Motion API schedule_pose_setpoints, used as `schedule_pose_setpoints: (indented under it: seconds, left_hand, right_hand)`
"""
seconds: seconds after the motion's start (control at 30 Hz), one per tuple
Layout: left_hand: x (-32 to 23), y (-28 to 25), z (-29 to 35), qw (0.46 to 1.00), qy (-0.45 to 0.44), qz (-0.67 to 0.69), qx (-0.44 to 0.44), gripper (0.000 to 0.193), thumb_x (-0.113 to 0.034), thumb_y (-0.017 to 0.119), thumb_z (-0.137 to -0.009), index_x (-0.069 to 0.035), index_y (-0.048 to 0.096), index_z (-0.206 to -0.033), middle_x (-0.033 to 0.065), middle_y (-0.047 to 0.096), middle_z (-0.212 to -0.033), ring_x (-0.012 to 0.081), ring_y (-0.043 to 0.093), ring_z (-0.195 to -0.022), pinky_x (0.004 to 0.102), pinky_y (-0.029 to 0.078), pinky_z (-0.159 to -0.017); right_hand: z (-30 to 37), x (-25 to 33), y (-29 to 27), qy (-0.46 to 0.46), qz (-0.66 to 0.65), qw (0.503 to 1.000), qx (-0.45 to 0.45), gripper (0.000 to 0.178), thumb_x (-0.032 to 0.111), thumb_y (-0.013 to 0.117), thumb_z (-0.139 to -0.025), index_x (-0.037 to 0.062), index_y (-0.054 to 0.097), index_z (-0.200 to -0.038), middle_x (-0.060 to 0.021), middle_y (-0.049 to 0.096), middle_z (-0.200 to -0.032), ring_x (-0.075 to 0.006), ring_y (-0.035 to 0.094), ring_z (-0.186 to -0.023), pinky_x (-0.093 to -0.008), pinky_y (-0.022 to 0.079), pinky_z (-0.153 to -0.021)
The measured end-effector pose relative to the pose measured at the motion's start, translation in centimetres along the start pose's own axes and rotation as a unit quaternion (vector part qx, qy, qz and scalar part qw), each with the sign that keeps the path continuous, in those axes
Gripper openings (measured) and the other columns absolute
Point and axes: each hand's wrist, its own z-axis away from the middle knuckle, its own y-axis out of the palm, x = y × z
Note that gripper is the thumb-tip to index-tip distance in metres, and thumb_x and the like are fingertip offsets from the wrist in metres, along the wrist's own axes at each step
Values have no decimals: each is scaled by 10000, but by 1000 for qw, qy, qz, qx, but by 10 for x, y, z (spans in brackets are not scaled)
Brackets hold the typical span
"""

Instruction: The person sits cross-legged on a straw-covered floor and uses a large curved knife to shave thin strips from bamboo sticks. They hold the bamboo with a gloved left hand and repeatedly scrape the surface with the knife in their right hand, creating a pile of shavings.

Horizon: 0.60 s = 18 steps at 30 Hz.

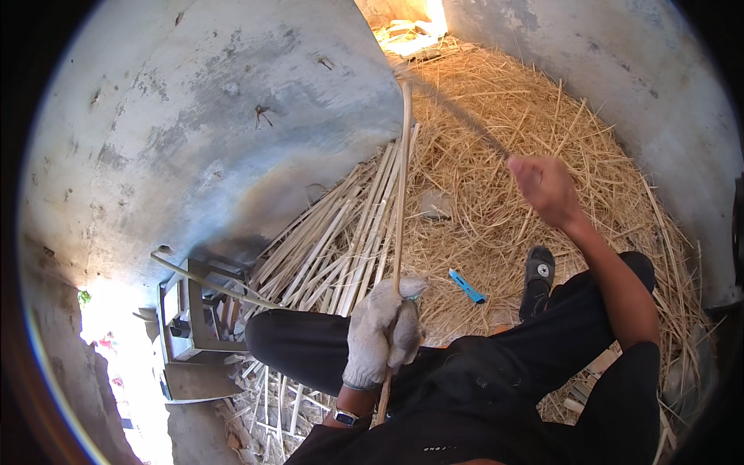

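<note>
My left hand [380, 329], in a grey-white work glove, is wrapped round a long pale bamboo strip [401, 201]. The strip stands nearly upright, passing through the fist, its lower end down by my thigh. My bare right hand [546, 190] is raised at the right, closed on the end of a long, thin grey tool [469, 120]. Motion smears this tool, so its exact kind does not show. Its far end reaches up to the left, near the strip's top; whether the two touch I cannot tell.
Many split strips [341, 232] lie stacked left of the held one. Straw-like shavings [496, 101] cover the floor ahead and to the right. A blue utility knife [467, 286] lies near my shoe [539, 271]. A metal-framed stand [198, 310] is at the left, below the wall [232, 93].
</note>
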Motion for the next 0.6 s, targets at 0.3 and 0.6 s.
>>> schedule_pose_setpoints:
  seconds: [0.3,0.6]
  left_hand:
    - [10,5,2,999,-3,-44,-16,243,-273,461,-1024,-60,560,-961,0,408,-506,106,325,-302,257,293,-298]
    - [12,21,-4,987,24,136,81,255,-221,298,-1076,-76,451,-932,-66,290,-436,50,252,-257,231,225,-234]
  right_hand:
    - [59,42,29,-67,77,969,225,814,792,532,-822,10,673,-649,-145,521,-463,-328,584,-460,-423,481,-487]
    - [39,29,39,-94,117,977,151,842,820,518,-813,42,519,-490,-87,395,-389,-254,409,-363,-394,380,-406]
